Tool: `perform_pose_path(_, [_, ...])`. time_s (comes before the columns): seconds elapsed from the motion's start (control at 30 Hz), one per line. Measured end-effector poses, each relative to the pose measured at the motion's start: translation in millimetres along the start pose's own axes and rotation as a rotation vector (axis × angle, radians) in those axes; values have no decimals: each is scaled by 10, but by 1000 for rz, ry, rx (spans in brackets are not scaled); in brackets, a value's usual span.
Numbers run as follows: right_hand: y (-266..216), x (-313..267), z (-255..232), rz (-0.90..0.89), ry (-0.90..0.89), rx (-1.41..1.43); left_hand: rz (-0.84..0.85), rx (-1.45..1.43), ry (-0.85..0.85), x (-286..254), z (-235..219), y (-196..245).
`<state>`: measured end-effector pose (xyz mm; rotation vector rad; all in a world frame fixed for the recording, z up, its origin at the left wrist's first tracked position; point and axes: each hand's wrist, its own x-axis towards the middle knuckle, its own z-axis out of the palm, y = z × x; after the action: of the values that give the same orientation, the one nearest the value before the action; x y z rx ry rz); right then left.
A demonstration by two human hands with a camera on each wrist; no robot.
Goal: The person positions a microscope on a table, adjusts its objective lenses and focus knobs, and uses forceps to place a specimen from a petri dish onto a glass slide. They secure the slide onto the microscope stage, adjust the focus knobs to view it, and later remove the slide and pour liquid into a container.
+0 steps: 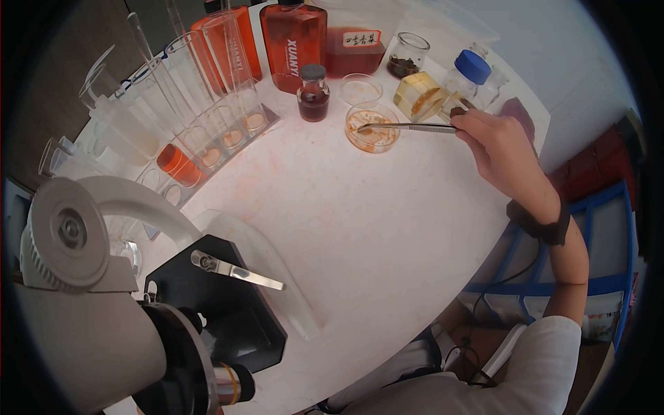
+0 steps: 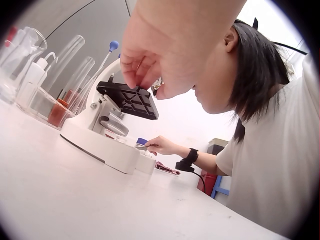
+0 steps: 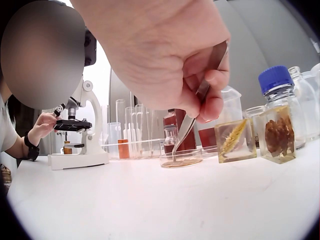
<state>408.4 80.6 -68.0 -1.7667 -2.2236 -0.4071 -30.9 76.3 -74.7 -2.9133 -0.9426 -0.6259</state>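
Metal tweezers (image 1: 418, 126) are pinched in my right hand (image 1: 499, 149), seen also as the right hand (image 3: 165, 60) in the right wrist view. Their tips reach into a shallow glass dish (image 1: 373, 140) holding orange-brown wet material. Behind this dish lies another round clear dish (image 1: 361, 88). My left hand (image 2: 165, 50) is at the edge of the black microscope stage (image 2: 127, 100), fingers bent; whether it grips the stage or something on it is unclear. The right wrist view shows that left hand (image 3: 42, 126) beside the stage too.
A rack (image 1: 232, 153) of glass tubes stands at the back left, with the white microscope (image 1: 69, 311) in front. Red bottles (image 1: 294, 52), a small dark vial (image 1: 313, 100), a jar (image 1: 407, 59), a resin block (image 1: 420, 97) and a blue-capped bottle (image 1: 472, 67) line the back.
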Motion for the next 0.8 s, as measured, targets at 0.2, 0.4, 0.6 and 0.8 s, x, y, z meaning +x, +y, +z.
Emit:
perform_pose_path(0.2, [15, -5, 0, 9, 43, 30, -1, 1, -5, 3, -35, 23])
perform_pose_path(0.4, [19, -13, -37, 26, 29, 25, -2, 2, -4, -4, -79, 78])
perform_pose_path(0.6, [28, -15, -11, 22, 3, 44, -10, 6, -4, -26, -119, 125])
perform_pose_path(0.8, [39, -6, 1, 32, -3, 60, -14, 3, -9, -29, -133, 146])
